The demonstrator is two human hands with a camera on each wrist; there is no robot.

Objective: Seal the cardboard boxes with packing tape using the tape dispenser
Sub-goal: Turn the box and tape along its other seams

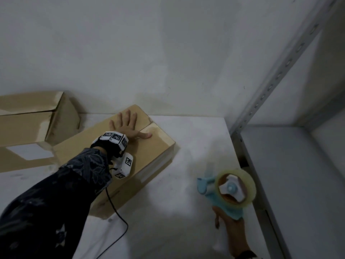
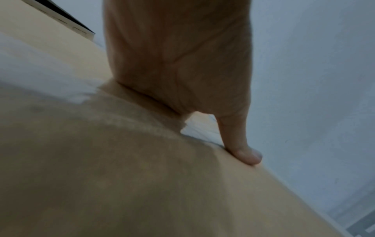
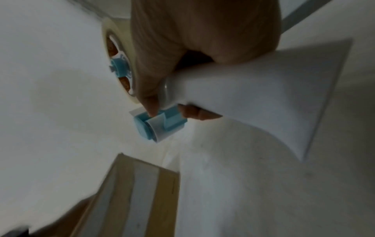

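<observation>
A long brown cardboard box (image 1: 149, 161) lies slantwise on the white table (image 1: 196, 146), its top flaps closed along a seam. My left hand (image 1: 128, 126) lies flat on the far end of its top, fingers spread and thumb beside the seam; the left wrist view shows the thumb (image 2: 243, 150) pressed on the cardboard box (image 2: 121, 176). My right hand (image 1: 231, 227) grips the handle of a light blue tape dispenser (image 1: 229, 189) with a clear tape roll, held above the table to the right of the box. In the right wrist view the tape dispenser (image 3: 160, 123) points toward the cardboard box (image 3: 142, 192).
A second, larger cardboard box (image 1: 31, 116) with taped flaps stands at the back left against the grey wall. A grey metal shelf post (image 1: 280, 71) and its shelf (image 1: 289, 184) border the table on the right. A black cable (image 1: 119, 217) hangs from my left wrist.
</observation>
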